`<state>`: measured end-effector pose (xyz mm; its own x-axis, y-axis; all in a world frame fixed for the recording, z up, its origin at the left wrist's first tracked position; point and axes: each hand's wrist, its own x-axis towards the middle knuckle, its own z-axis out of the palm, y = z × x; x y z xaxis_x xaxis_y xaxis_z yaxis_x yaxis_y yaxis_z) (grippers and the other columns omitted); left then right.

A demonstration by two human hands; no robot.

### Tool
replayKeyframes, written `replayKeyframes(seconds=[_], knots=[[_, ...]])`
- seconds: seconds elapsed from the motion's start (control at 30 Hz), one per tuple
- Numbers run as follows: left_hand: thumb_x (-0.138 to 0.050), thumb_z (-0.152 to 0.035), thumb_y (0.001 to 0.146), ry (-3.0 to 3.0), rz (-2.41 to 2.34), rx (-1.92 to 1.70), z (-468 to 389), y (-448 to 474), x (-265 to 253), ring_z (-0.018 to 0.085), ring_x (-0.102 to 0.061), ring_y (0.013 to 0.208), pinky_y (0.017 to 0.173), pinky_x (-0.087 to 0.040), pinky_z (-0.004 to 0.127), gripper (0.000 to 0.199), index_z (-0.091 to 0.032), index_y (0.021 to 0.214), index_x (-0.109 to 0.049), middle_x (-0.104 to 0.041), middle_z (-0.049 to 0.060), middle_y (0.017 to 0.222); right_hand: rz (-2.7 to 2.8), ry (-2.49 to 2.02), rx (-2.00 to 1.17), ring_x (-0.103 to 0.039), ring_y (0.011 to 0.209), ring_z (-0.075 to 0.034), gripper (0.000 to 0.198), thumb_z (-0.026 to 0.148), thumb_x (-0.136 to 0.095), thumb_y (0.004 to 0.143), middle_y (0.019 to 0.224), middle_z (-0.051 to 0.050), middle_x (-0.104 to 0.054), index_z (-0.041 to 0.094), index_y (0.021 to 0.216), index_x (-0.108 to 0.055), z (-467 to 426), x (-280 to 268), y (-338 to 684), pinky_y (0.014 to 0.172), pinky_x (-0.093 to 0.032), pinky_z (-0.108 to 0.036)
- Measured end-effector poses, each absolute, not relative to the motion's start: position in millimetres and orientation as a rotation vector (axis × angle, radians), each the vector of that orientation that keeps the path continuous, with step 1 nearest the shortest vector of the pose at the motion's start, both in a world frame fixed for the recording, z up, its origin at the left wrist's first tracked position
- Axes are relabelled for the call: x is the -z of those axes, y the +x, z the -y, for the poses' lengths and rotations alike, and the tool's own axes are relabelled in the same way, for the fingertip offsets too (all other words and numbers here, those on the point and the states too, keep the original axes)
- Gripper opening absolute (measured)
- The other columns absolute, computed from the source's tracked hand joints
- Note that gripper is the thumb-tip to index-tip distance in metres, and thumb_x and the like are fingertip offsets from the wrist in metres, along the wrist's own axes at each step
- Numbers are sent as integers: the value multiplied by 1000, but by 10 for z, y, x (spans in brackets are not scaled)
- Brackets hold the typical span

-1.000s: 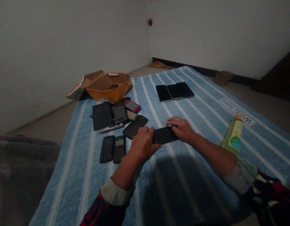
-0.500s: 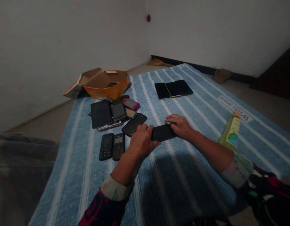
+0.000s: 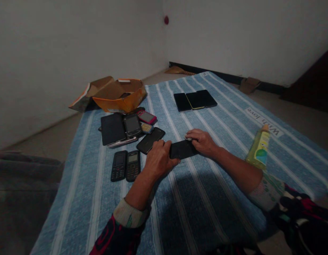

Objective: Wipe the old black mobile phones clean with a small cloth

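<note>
Gripping a flat, black, rectangular phone (image 3: 183,149), your left hand (image 3: 159,159) faced your right hand (image 3: 203,142), which pinched a whitish wad (image 3: 188,138).

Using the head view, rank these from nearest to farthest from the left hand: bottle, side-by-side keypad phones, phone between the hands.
From the left hand:
1. Phone between the hands: touching it, on its right.
2. Side-by-side keypad phones: close by, on its left.
3. Bottle: far right, beyond the right hand.

Phone (image 3: 183,149): ends partly under left hand (image 3: 160,158), right hand (image 3: 203,142).
White scrap (image 3: 188,138): mostly hidden, kind unclear. Box (image 3: 114,105): contents unclear.
</note>
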<state>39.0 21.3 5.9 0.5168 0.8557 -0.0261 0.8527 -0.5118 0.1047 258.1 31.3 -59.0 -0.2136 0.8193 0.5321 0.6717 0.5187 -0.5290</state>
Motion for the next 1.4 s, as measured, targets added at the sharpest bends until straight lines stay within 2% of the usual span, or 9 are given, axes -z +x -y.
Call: replayKeyframes(seconds=[0.47,0.8,1.4], knots=[[-72,-45,73,2614,-1481,-177,-189,344,1,31,-53,105,88,-47,41,58,-15,119,-56,-59,12,110,1951,-1198,-215,-65,93,-22,43,0,-44,66,94,-7,-71,20,91,-74,-290,585,2562,86,-52,-38],[-74,-43,71,2632,-1454,-257,-201,305,90,30,-53,100,85,-48,40,53,-17,114,-58,-59,10,105,1971,-1179,-200,-65,94,-23,44,-1,-44,67,96,-8,-71,18,93,-74,-293,596,2550,85,-53,-38],[-76,-43,70,2633,-1439,-249,-206,314,76,29,-53,99,85,-47,39,53,-16,112,-60,-60,10,104,2000,-1199,-192,-65,95,-22,42,-1,-44,70,99,-8,-70,19,95,-73,-290,603,2556,87,-52,-37]])
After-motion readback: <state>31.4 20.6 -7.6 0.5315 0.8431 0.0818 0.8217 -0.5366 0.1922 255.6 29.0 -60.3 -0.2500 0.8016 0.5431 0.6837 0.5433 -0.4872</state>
